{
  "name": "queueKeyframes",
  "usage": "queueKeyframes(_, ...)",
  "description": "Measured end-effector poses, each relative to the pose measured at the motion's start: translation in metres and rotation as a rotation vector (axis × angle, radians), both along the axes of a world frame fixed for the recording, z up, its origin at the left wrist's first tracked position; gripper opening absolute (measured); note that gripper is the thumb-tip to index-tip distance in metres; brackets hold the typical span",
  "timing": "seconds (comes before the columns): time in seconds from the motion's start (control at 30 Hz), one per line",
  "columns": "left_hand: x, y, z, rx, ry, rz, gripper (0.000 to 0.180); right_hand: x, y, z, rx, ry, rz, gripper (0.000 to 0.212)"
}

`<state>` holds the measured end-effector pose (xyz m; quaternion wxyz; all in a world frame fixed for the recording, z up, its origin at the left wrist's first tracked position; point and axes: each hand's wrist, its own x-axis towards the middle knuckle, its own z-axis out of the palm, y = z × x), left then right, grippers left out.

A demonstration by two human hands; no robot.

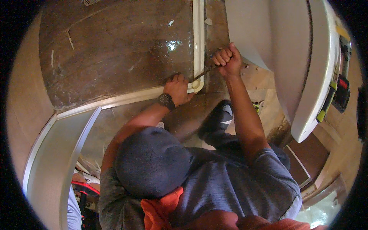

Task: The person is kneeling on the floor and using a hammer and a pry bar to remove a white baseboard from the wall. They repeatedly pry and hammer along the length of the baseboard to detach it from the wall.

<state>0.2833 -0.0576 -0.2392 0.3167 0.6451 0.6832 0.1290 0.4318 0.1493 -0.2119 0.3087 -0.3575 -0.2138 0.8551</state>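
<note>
A white edging strip borders a wet brown floor panel and turns a corner in front of me. My left hand, with a dark watch on its wrist, straddles the strip just left of that corner, fingers bent over the far side and thumb on the near side. My right hand is closed in a fist, thumb up, beyond the corner on the right. From the fist a thin dark metal bar slants down-left across the strip, its lower end close to my left fingers. The end inside the fist is hidden.
A large white basin-like fixture rises on the right, with yellow-green-handled tools along its rim. A framed glass panel stands on the left. My bent knee is between my arms. A red-and-black object lies lower left.
</note>
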Motion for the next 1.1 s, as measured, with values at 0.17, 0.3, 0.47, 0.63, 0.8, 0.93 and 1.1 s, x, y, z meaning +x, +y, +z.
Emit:
queueKeyframes(0.17,-0.002,0.002,0.004,-0.183,-0.010,-0.048,0.062,-0.007,-0.006,0.011,0.001,-0.056,-0.066,0.044)
queueKeyframes(0.3,0.000,-0.002,0.000,-0.124,-0.025,-0.012,0.061,-0.003,-0.005,0.010,0.031,0.005,-0.045,0.043)
queueKeyframes(0.47,-0.001,-0.005,-0.004,-0.057,-0.002,-0.010,0.058,-0.002,-0.007,0.007,0.020,-0.007,-0.075,0.043)
queueKeyframes(0.63,-0.001,-0.008,-0.001,-0.032,-0.031,0.036,0.053,-0.001,-0.011,0.009,0.010,-0.034,-0.123,0.043)
queueKeyframes(0.8,-0.002,-0.008,-0.003,0.003,-0.024,0.023,0.051,0.000,-0.013,0.013,0.050,-0.071,-0.154,0.043)
queueKeyframes(0.93,-0.003,-0.005,0.001,-0.102,-0.031,-0.002,0.053,0.003,-0.015,0.011,0.081,-0.046,-0.148,0.044)
queueKeyframes(1.1,0.001,-0.014,-0.009,0.004,-0.010,0.008,0.056,0.011,-0.028,0.022,-0.043,-0.148,-0.277,0.045)
